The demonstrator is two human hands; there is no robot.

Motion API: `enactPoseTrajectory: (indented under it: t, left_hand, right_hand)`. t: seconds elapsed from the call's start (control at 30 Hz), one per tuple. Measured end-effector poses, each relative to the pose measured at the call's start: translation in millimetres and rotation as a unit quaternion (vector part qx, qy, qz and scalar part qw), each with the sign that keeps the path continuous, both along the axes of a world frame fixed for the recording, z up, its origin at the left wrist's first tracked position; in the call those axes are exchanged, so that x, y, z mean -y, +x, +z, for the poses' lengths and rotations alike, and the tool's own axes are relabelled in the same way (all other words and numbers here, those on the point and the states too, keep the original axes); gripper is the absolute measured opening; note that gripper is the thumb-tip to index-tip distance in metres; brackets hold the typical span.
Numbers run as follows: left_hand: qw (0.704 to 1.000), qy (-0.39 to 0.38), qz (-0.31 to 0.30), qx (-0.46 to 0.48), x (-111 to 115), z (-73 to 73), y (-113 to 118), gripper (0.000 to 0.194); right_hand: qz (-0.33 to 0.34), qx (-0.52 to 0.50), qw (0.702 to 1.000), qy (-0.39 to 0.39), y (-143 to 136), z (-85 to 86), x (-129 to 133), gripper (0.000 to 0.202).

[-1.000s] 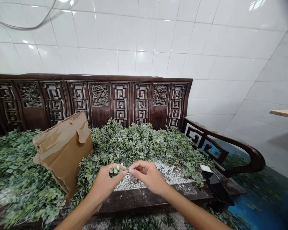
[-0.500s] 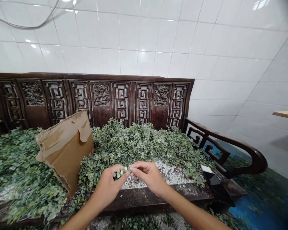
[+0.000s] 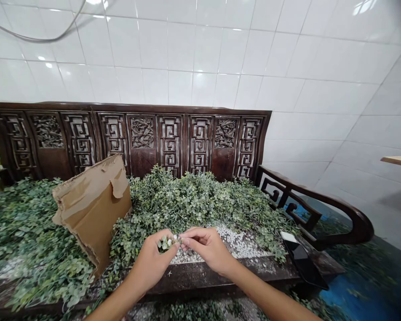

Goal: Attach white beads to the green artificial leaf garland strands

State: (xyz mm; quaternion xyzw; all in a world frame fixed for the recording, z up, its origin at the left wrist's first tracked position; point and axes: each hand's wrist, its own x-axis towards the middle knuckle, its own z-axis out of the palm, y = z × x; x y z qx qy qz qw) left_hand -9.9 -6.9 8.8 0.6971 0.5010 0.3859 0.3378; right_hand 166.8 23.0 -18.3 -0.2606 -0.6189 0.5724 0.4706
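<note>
My left hand [image 3: 156,261] is closed round a small sprig of green leaves [image 3: 164,243], with small white pieces showing at its tip. The fingertips of my right hand [image 3: 209,249] are pinched together at the end of that sprig, touching or nearly touching the left fingers. What lies between the right fingertips is too small to make out. Just beyond both hands, many small white pieces [image 3: 234,240] are scattered on the wooden bench seat. A large heap of leafy green sprigs [image 3: 200,196] rises behind them against the carved backrest.
A torn cardboard sheet [image 3: 93,209] stands upright left of my hands, with another pile of greenery [image 3: 23,232] beyond it. A black phone [image 3: 304,261] and a white object [image 3: 288,236] lie near the right armrest [image 3: 347,214]. More sprigs lie below the bench.
The view has shifted very slightly. Both hands keep almost the same pose at the sprig, and the right fingers have moved only a little.
</note>
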Motion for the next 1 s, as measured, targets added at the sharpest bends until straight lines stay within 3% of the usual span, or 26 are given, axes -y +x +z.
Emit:
enactPoseTrajectory:
  t: [0.27,0.5,0.8,1.0]
  left_hand:
    - [1.000,-0.004,0.006,0.009,0.2,-0.6,-0.9,0.023]
    - [1.000,0.018,-0.013,-0.010,2.3,1.0,-0.3,0.019]
    - [0.999,0.031,-0.005,-0.006,3.8,2.5,0.8,0.019]
    - [1.000,0.017,-0.007,0.004,6.5,8.3,4.4,0.021]
  right_hand:
    - [-0.004,0.010,0.999,-0.033,1.2,0.7,2.0,0.021]
    - [0.013,0.020,1.000,0.001,1.6,0.4,1.9,0.019]
    - [-0.016,0.020,0.999,0.021,-2.3,1.2,4.4,0.016]
    - [-0.024,-0.004,0.998,-0.060,-6.5,-1.7,7.0,0.022]
